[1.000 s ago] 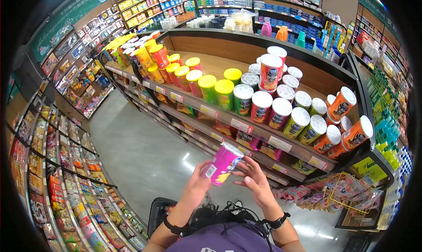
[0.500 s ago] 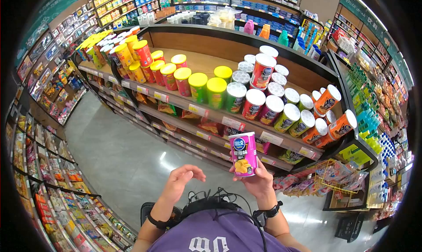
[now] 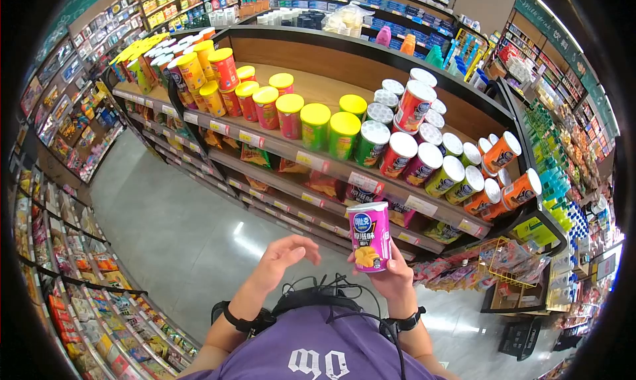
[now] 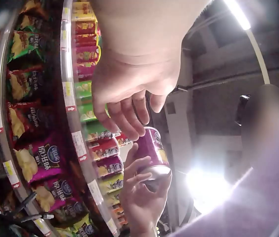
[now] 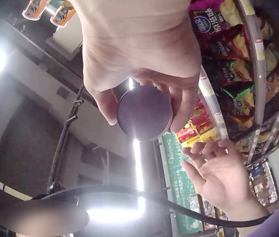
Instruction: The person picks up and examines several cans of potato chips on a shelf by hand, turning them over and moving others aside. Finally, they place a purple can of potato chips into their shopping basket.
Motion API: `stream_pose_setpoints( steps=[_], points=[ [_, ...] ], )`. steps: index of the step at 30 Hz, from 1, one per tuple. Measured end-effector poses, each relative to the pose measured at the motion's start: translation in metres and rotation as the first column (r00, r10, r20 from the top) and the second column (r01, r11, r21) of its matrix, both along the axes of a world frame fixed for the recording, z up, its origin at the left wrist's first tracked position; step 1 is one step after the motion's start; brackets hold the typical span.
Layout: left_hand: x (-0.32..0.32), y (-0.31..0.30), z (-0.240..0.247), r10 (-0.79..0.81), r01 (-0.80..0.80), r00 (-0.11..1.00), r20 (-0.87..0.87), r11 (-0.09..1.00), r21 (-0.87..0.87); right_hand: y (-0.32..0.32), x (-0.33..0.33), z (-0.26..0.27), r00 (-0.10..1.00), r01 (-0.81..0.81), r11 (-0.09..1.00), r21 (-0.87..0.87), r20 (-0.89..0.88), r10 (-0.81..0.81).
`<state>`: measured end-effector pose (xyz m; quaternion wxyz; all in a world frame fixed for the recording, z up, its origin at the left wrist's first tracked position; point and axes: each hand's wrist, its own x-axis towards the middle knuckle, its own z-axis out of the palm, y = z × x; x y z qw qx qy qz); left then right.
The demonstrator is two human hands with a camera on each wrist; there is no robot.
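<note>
In the head view my right hand (image 3: 395, 277) grips a purple potato chip canister (image 3: 369, 237), its printed front with a blue logo turned toward me. Thumb and fingers curl round opposite sides of it. From the right wrist view the canister's round metal base (image 5: 144, 113) shows between them. My left hand (image 3: 281, 257) is held up to the left of the canister, apart from it, fingers loosely bent and holding nothing. Ahead stands a shelf (image 3: 311, 82) of chip canisters, some with yellow lids (image 3: 315, 113), others with white lids (image 3: 403, 144).
Bags of chips (image 4: 43, 160) fill the lower tiers of the shelf. At the head view's left runs another rack of snack packets (image 3: 86, 280). A yellow wire rack (image 3: 510, 264) with packets juts out at the right. Dark cables (image 3: 324, 284) hang at my waist.
The canister has passed from my left hand to my right and turned from tilted to nearly upright, front toward me. My left hand has drawn away to the left.
</note>
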<state>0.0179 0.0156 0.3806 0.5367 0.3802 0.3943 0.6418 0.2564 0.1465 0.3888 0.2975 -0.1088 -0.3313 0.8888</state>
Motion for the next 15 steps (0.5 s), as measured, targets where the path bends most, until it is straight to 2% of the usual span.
stream_pose_setpoints(
  steps=[6, 9, 10, 11, 13, 14, 15],
  points=[
    [-0.006, -0.001, -0.001, -0.017, 0.017, 1.000, 0.012, 0.999, -0.035, -0.005, -0.007, 0.002, 1.000, -0.003, 1.000, -0.009, 0.015, 0.003],
    [-0.011, -0.001, -0.005, -0.064, 0.063, 0.998, -0.019, 0.997, -0.042, -0.010, -0.012, 0.014, 0.993, 0.030, 0.999, 0.038, 0.111, -0.034],
    [-0.011, 0.000, -0.002, -0.059, 0.058, 0.998, -0.020, 0.997, -0.045, -0.010, -0.014, 0.014, 0.988, 0.025, 0.992, 0.124, 0.146, -0.043],
    [-0.008, 0.003, 0.003, -0.089, 0.090, 0.996, 0.017, 0.994, -0.059, -0.011, -0.017, 0.014, 0.982, 0.014, 0.978, 0.207, 0.179, -0.052],
    [-0.003, 0.004, 0.006, -0.104, 0.108, 0.993, 0.051, 0.991, -0.074, -0.015, -0.020, 0.020, 0.989, -0.036, 0.968, 0.248, 0.146, 0.000],
    [0.000, 0.004, 0.004, -0.111, 0.115, 0.981, 0.161, 0.993, -0.017, -0.014, -0.022, 0.024, 0.992, -0.076, 0.952, 0.297, 0.114, 0.044],
    [0.002, 0.005, 0.002, -0.124, 0.117, 0.956, 0.265, 0.992, 0.043, -0.015, -0.019, 0.026, 0.983, -0.122, 0.930, 0.346, 0.172, 0.065]
  ],
)
